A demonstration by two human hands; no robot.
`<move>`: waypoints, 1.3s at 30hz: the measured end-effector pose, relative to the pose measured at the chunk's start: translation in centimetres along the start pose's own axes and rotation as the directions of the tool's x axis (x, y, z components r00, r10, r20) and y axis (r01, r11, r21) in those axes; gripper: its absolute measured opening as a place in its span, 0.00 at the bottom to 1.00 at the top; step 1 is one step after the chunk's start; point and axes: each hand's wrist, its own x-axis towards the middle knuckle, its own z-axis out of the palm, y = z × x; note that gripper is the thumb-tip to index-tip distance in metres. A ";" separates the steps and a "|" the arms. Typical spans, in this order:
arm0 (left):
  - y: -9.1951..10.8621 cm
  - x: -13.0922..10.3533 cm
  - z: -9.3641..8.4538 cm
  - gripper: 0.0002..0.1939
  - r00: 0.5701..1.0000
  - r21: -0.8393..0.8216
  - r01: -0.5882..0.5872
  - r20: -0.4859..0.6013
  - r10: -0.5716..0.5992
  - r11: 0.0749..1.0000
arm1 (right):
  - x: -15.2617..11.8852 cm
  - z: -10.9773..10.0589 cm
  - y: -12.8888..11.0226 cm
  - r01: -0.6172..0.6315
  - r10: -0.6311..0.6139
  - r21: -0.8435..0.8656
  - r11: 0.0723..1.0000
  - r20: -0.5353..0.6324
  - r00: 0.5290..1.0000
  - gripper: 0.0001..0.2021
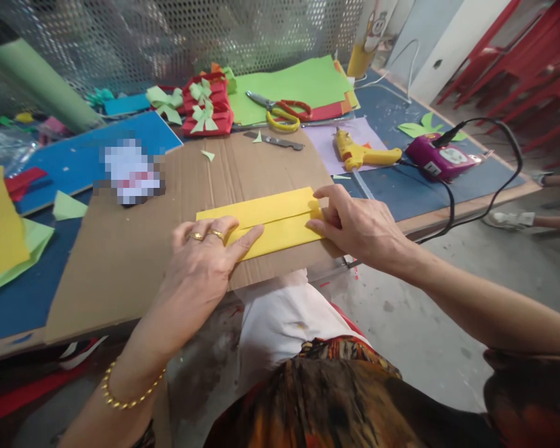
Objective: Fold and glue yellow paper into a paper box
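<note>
holding folded yellow paper (280, 214) on cardboard (242, 171) | left hand (203, 264): unclenched atop | right hand (357, 227): gripping right end

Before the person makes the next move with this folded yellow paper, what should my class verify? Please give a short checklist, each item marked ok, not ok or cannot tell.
1. Left hand on the yellow paper, toward its left end: ok.
2. Right hand touching the paper's right end: ok.
3. Paper lying on the cardboard: ok.
4. Scissors and grey blade apart from the paper: ok, both lie beyond it.
5. Glue gun cool: cannot tell.
6. Folds pressed sharp: cannot tell.
</note>
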 end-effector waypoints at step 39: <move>1.0 0.9 -1.2 0.25 0.994 0.087 -0.009 0.109 -0.001 0.996 | -3.4 2.1 -4.0 0.500 -0.521 -0.170 0.849 -0.118 0.845 0.53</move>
